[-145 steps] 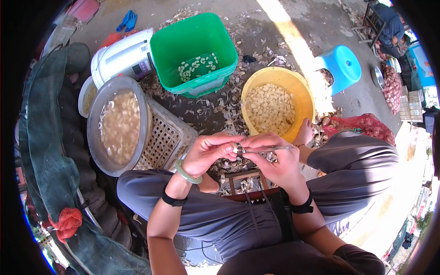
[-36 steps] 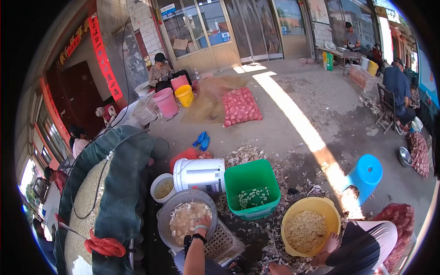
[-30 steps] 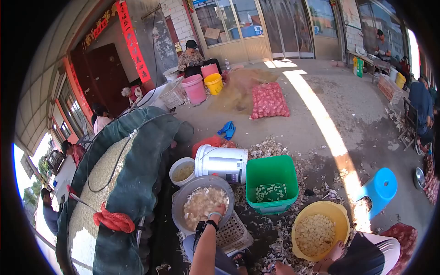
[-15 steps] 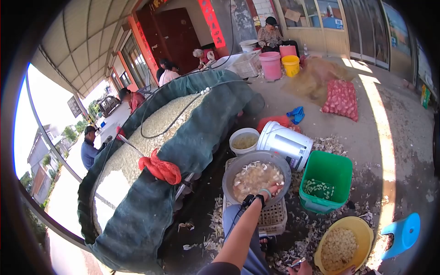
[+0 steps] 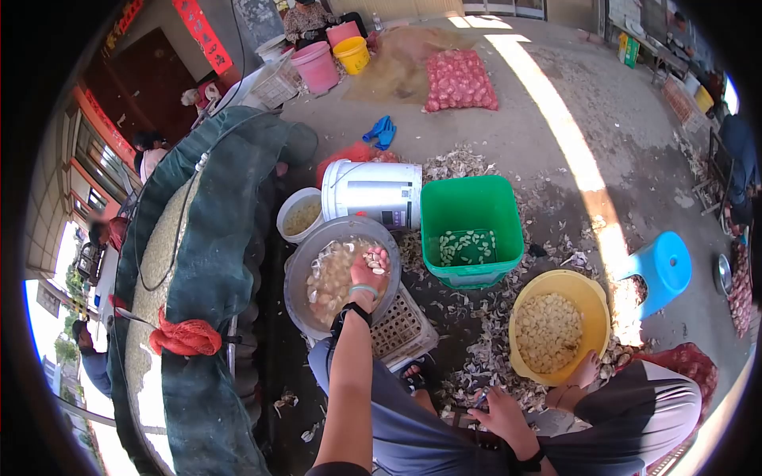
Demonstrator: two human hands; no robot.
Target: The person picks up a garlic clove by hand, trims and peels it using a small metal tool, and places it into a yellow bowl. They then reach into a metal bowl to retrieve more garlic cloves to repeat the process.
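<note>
Grey plastic basin (image 5: 296,278), left hand (image 5: 367,274) dipped in, half-curled, palm up, gripping a few garlic cloves (image 5: 375,259), more floating beside it; right hand (image 5: 505,416) closed round a small thin tool (image 5: 481,397), details unclear, well apart from basin, near yellow tub (image 5: 600,325)

The left arm (image 5: 349,397) reaches forward from the bottom edge, nearly straight at the elbow, its forearm bare. At its end, the left hand (image 5: 367,270) is cupped, fingers curled to form a scoop. The right hand (image 5: 502,412) sits lower and nearer the lap, well apart from the left, its fingers bent inward in a small grip. The right wrist (image 5: 521,443) angles in from the lower right. Both legs are bent, knees spread wide.
</note>
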